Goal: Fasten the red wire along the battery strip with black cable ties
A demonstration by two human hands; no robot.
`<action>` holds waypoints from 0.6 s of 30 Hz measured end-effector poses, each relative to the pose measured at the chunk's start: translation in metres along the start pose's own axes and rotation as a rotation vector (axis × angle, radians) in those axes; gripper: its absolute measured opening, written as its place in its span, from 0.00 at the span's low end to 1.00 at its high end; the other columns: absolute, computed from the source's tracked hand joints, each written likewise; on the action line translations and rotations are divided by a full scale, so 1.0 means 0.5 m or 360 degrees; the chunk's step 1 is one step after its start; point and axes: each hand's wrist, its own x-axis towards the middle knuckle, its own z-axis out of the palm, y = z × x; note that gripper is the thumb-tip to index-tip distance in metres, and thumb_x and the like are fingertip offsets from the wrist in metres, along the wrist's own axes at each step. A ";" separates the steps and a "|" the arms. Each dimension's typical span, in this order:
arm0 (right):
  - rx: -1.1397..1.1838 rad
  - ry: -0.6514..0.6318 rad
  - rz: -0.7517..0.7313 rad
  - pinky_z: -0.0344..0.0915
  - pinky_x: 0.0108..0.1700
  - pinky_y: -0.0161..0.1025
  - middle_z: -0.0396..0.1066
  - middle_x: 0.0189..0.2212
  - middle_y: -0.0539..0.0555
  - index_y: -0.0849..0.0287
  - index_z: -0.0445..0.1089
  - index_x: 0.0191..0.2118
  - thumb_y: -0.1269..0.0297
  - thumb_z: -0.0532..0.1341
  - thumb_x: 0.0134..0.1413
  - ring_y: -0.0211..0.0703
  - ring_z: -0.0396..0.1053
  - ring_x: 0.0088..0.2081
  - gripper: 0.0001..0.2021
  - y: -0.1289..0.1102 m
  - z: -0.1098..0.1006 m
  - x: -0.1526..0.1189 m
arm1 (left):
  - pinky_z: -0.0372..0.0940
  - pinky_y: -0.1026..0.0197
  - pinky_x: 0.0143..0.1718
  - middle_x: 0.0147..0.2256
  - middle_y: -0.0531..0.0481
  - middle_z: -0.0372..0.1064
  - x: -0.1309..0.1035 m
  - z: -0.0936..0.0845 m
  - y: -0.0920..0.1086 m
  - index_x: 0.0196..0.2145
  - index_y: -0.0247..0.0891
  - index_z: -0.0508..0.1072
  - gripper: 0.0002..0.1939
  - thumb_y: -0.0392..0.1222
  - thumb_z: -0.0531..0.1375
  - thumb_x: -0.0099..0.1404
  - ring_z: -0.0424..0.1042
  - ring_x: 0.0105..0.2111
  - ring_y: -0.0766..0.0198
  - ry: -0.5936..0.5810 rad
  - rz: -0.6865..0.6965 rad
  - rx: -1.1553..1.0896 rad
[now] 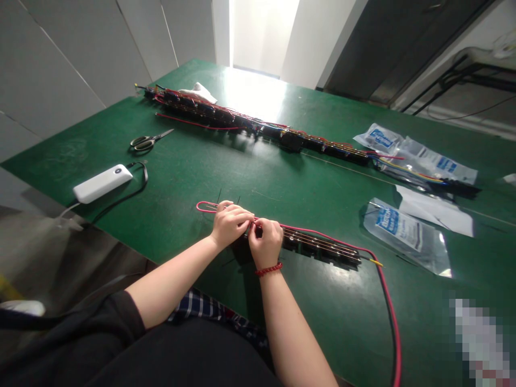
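A black strip-shaped assembly with thin metal rods [322, 247] lies near the table's front edge. A red cable [322, 234] runs along it, loops at the left end and bends down toward the lower right. My left hand [230, 223] rests over the strip's left part, fingers closed on the red cable. Right beside it, my right hand [266, 236], with a red bead bracelet at the wrist, pinches at the same spot; what lies between its fingertips is too small to make out. Both hands' fingertips nearly touch.
Long wired assembly [226, 115] across the back of the green table [181, 166]; scissors [147, 142] and white power bank [102, 184] at left; plastic bags [407, 236], white paper [439, 212] at right; white cloth [199, 93] behind the long assembly.
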 end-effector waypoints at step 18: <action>0.0067 0.0036 0.0000 0.61 0.43 0.42 0.73 0.30 0.52 0.56 0.66 0.34 0.69 0.59 0.55 0.43 0.67 0.34 0.01 0.000 -0.001 -0.001 | 0.53 0.49 0.58 0.38 0.59 0.79 -0.001 -0.002 -0.002 0.33 0.48 0.78 0.08 0.42 0.59 0.66 0.75 0.39 0.64 0.0081 0.0135 -0.0049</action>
